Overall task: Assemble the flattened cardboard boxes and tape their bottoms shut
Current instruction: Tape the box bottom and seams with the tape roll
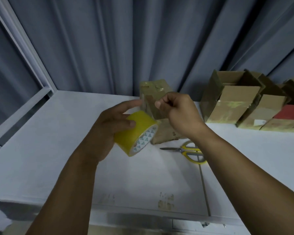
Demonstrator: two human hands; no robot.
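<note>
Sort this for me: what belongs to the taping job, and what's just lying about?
Job: tape roll, held by left hand, end apparently pinched by right hand; box behind it; scissors, idle on table.
Lying about: assembled boxes at right; curtain.

The left hand (109, 126) grips a yellow tape roll (137, 133), thumb across its outer face. Just above it, the right hand (178, 112) pinches a tape strip (150, 107) drawn from the roll. A small cardboard box (153, 89) stands behind both hands, and yellow-handled scissors (190, 151) lie under the right wrist.
</note>
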